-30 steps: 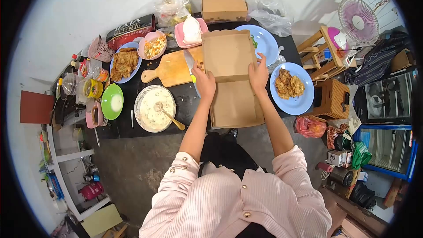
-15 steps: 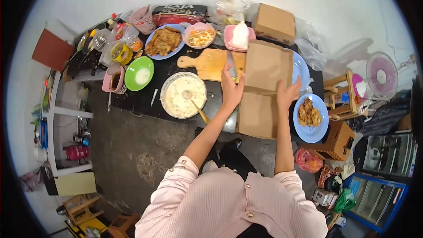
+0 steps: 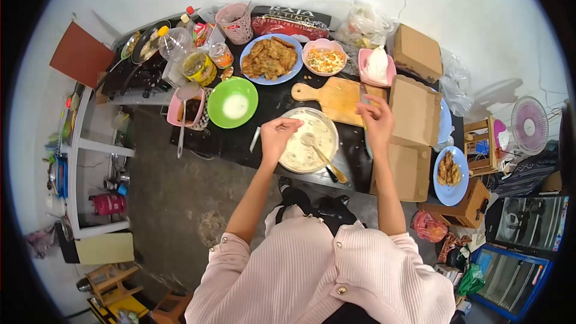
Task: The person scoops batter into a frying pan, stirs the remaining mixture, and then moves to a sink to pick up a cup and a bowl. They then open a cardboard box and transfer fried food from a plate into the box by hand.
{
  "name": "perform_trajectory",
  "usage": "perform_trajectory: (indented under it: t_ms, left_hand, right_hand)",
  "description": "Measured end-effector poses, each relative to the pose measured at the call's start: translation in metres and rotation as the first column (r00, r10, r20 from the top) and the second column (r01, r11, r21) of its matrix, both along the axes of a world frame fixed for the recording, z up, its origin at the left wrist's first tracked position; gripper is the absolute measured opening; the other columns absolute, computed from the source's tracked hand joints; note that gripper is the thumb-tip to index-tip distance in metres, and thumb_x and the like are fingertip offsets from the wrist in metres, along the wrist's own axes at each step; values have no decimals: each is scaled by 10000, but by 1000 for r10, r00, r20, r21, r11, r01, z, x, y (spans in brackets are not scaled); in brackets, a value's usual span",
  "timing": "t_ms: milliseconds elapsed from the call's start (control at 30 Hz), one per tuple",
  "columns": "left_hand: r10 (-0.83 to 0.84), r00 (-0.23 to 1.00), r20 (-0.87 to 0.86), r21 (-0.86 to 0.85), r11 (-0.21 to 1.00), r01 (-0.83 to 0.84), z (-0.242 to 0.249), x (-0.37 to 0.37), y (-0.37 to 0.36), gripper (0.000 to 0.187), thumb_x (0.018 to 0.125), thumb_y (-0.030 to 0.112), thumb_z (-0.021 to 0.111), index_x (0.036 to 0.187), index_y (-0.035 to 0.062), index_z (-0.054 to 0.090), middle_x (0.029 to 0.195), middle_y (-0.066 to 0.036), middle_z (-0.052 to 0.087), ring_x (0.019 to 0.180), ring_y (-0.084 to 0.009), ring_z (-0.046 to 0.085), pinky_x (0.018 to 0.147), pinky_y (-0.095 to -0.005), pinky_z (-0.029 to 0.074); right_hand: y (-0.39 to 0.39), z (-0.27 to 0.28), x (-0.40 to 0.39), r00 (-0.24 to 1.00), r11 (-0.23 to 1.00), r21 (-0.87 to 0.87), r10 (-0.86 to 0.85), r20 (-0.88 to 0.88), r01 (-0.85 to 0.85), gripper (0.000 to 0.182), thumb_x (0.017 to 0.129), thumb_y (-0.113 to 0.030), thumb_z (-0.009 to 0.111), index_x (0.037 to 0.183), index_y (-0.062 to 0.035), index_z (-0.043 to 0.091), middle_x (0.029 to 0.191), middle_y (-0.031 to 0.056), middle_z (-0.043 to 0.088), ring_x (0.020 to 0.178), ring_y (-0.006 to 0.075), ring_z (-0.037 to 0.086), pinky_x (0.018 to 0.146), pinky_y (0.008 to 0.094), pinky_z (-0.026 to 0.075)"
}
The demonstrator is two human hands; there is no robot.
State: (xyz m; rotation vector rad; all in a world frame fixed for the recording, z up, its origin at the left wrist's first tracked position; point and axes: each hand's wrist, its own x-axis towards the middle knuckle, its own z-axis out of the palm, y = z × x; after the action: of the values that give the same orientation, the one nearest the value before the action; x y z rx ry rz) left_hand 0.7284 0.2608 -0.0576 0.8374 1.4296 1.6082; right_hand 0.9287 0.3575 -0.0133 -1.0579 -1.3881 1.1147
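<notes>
My left hand (image 3: 279, 138) hangs over the left rim of a bowl of creamy white mixture (image 3: 309, 144), its fingers pinched together; whatever they may hold is too small to make out. My right hand (image 3: 377, 121) is raised at the right end of the wooden cutting board (image 3: 340, 101), beside the open cardboard box (image 3: 414, 108), with its fingers bent and parted. A spoon (image 3: 327, 162) rests in the bowl. The knife on the board is partly hidden by my right hand. A green bowl (image 3: 233, 102) with something white stands left of my left hand.
Behind are a blue plate of fried food (image 3: 271, 59), a pink bowl of shredded vegetables (image 3: 324, 57) and a closed box (image 3: 418, 53). Another blue plate (image 3: 450, 175) lies right of the open box. Bottles and a pink container with a ladle (image 3: 186, 108) stand left.
The view has turned left. My left hand has moved from the board to the creamy bowl, and my right hand has come off the open box to the board's right end.
</notes>
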Motion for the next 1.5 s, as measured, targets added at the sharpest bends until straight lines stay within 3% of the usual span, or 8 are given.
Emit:
perform_trajectory:
  t_ms: [200,533,900,1100,1200,1267,1300,1500]
  left_hand:
    - [78,995,58,-128,989,-70,-34,-100,36,274,881,208,479,1032,-12,539,947,-84,596,889,-143,557,816,-285,417]
    - [197,978,60,-193,964,-183,-48,-174,106,656,797,110,526,1325,-24,160,1379,-193,203,1289,-257,204,1022,-330,191]
    - [-73,997,-39,-415,909,50,-113,-272,181,310,840,235,450,976,-40,496,922,-98,536,855,-196,497,768,-324,353]
    - [-8,994,107,-407,912,51,-104,-271,191,251,871,251,425,757,32,472,546,12,314,479,-108,326,479,-276,274]
    - [-103,990,101,-532,835,141,-97,-276,189,414,868,333,390,1180,66,444,1190,-82,491,1079,-227,460,967,-362,277]
    - [-63,994,91,-573,813,104,-101,-277,189,462,866,352,396,1229,67,396,1228,-96,453,1104,-244,440,975,-373,273]
    - [25,990,136,-476,878,43,-101,-273,188,312,871,271,453,645,93,334,512,35,226,441,-94,236,473,-259,262]
    - [30,990,140,-472,881,40,-86,-271,178,286,861,319,443,802,41,477,684,-20,436,655,-142,449,768,-330,429]
  right_hand:
    - [54,-55,-97,924,938,-163,333,186,-305,450,783,-216,633,1116,30,456,650,78,618,573,103,588,520,212,443]
    - [101,-132,-204,917,559,-728,278,-286,-396,585,823,-166,562,1228,50,200,1017,196,532,841,249,601,718,333,509]
    - [94,-145,-228,979,717,-670,83,-188,-189,552,843,-21,409,1276,-146,88,965,169,543,763,242,627,655,318,527]
    - [96,-152,-228,983,755,-640,28,-184,-141,568,784,24,463,1243,-95,150,914,160,561,699,223,629,616,306,523]
    - [95,-157,-227,985,787,-602,45,-164,-136,536,784,23,468,1227,-76,181,888,151,567,693,204,617,631,303,525]
    - [96,-164,-226,983,805,-582,13,-182,-118,507,784,24,469,1209,-67,208,869,145,569,694,187,600,655,301,527]
    - [94,-160,-226,981,798,-590,5,-195,-121,491,784,24,470,1198,-59,219,860,136,570,701,179,590,675,300,529]
    - [92,-140,-227,983,790,-600,10,-185,-121,459,776,33,477,1171,-48,260,870,130,568,719,189,594,670,306,535]
